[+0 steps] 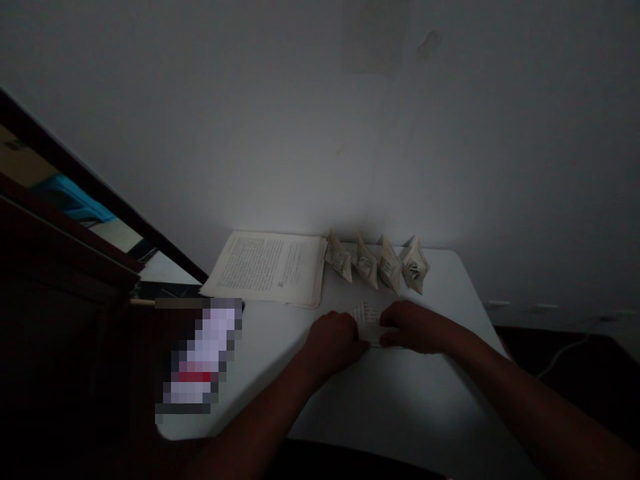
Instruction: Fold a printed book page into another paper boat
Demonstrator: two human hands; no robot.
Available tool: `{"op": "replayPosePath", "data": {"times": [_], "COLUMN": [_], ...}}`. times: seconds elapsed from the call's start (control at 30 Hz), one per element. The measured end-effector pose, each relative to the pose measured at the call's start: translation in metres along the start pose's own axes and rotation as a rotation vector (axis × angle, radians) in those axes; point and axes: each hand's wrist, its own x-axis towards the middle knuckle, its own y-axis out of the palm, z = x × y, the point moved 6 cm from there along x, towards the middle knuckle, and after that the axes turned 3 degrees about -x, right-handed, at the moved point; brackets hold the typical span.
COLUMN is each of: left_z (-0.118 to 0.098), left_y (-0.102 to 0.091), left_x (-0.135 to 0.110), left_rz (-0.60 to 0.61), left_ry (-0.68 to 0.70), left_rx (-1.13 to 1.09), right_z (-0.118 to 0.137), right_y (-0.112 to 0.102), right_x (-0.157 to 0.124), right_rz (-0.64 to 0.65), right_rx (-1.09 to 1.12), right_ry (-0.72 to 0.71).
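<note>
Mid-surface (270,327), just in front of four folded paper boats (390,268) and right of the printed page stack (270,267), a small folded printed paper (370,325) sits between both hands. Left hand (333,341) fingers grip its left edge, right hand (419,327) fingers its right edge. Looks like mid-fold; crease detail too dark to tell. Next move probably calls for aligning edges and pressing the crease flat.
</note>
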Motion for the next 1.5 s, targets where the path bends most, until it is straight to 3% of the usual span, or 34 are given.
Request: {"op": "replayPosePath", "data": {"times": [0.23, 0.53, 1.5], "left_z": [-0.002, -0.001, -0.002], "left_y": [-0.004, -0.003, -0.003], "left_x": [0.002, 0.004, 0.003], "left_rz": [-0.022, -0.022, -0.025], "left_ry": [-0.034, -0.055, -0.052], "left_rx": [0.006, 0.021, 0.04], "right_z": [0.0, 0.002, -0.018], "right_y": [0.002, 0.009, 0.01], "right_x": [-0.001, 0.003, -0.015], "right_rz": [-0.02, -0.076, -0.221], "right_rx": [-0.004, -0.108, 0.252], "right_ry": [-0.011, 0.09, 0.153]}}
